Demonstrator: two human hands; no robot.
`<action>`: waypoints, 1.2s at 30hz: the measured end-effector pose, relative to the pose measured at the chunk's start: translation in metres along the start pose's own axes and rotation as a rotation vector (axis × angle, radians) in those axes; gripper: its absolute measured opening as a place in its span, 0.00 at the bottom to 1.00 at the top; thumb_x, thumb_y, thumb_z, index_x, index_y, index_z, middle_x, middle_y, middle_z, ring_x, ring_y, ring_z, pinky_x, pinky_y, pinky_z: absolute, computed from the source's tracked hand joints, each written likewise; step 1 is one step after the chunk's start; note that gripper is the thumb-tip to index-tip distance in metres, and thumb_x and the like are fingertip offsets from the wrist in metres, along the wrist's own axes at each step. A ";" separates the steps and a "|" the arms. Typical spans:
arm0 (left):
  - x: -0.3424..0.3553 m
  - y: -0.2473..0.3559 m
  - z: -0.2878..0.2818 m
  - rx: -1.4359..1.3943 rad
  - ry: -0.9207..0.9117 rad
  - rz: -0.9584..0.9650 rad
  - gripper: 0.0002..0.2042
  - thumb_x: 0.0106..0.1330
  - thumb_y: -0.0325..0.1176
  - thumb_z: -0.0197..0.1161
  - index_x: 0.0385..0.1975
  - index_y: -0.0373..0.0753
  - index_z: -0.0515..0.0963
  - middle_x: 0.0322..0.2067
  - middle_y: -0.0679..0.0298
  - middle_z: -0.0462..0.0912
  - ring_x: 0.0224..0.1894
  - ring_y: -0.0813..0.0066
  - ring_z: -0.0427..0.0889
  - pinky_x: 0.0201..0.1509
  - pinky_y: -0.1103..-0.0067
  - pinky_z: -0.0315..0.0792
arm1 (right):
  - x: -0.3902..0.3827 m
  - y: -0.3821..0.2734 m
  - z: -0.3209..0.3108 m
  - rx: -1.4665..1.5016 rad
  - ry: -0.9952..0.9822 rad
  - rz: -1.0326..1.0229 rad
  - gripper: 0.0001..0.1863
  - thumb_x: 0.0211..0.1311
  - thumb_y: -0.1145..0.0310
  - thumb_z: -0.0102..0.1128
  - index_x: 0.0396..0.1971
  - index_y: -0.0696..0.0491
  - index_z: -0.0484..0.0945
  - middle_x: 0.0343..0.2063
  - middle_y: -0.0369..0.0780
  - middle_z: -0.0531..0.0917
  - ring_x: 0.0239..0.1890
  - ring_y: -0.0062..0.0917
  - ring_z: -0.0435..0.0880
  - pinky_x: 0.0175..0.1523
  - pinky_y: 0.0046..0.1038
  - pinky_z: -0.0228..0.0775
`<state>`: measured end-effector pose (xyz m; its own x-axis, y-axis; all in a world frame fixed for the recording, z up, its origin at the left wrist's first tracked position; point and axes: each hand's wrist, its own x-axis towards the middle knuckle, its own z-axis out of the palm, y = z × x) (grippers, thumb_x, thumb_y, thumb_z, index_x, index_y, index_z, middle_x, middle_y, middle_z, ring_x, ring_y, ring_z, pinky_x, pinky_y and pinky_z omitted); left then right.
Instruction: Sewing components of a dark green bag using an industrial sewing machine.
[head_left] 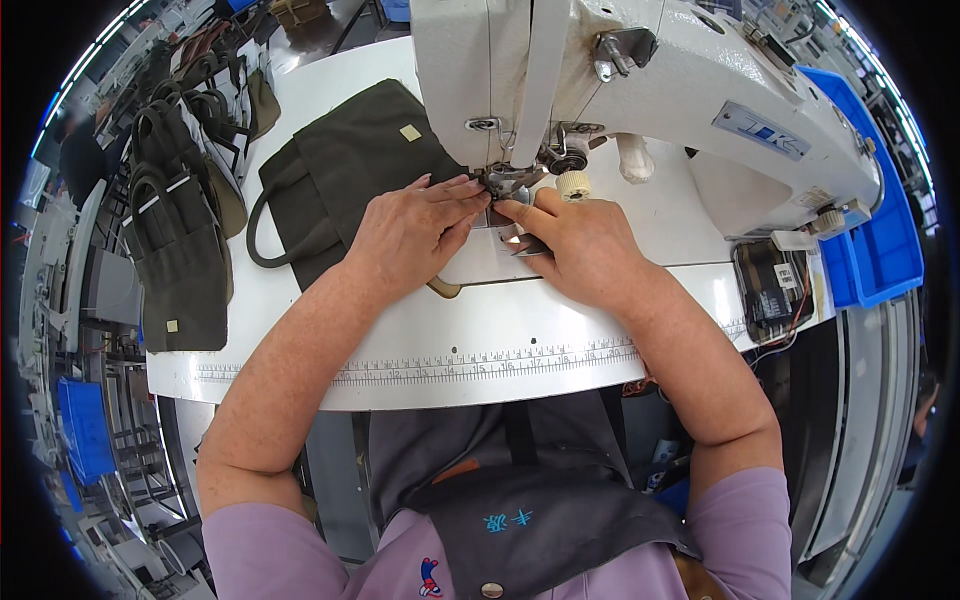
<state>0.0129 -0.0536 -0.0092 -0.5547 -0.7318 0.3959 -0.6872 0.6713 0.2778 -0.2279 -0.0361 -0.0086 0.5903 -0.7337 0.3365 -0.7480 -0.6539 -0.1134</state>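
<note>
A dark olive fabric bag, with a strap handle and a small pale yellow patch, lies on the white sewing machine table, its right corner running in beneath the presser foot. My left hand rests over the bag's near right part, fingers pressed together, tips holding its edge beside the foot. From the other side my right hand reaches in with bent fingers, the index tip close to the needle area. What those fingers pinch is hidden. A curved shiny metal plate shows between the hands.
The white sewing machine arches over the work. Several similar dark bags are stacked at the table's left end. A blue bin and a dark bundle sit at the right. A printed ruler follows the near edge.
</note>
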 end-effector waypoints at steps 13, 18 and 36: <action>-0.002 0.008 0.001 0.024 -0.001 -0.012 0.13 0.71 0.31 0.60 0.53 0.40 0.85 0.54 0.59 0.86 0.61 0.63 0.82 0.68 0.62 0.75 | -0.001 0.002 0.000 0.029 -0.004 0.012 0.28 0.54 0.62 0.71 0.58 0.43 0.80 0.32 0.36 0.80 0.34 0.32 0.85 0.37 0.37 0.77; -0.002 0.018 0.000 0.074 -0.023 -0.019 0.14 0.71 0.30 0.60 0.53 0.37 0.84 0.54 0.57 0.85 0.61 0.62 0.82 0.67 0.62 0.76 | -0.002 0.001 -0.003 0.031 -0.019 0.029 0.29 0.53 0.63 0.72 0.58 0.43 0.80 0.33 0.36 0.80 0.35 0.33 0.85 0.38 0.38 0.77; -0.005 0.015 -0.014 -0.061 -0.226 -0.075 0.19 0.76 0.30 0.53 0.64 0.37 0.74 0.66 0.54 0.75 0.72 0.54 0.68 0.77 0.55 0.59 | -0.001 0.001 -0.004 0.064 -0.008 0.040 0.24 0.57 0.61 0.69 0.56 0.46 0.82 0.39 0.38 0.84 0.38 0.36 0.87 0.41 0.39 0.79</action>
<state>0.0122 -0.0379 0.0052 -0.5987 -0.7830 0.1686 -0.7046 0.6150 0.3541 -0.2306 -0.0354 -0.0056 0.5629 -0.7606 0.3235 -0.7503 -0.6344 -0.1861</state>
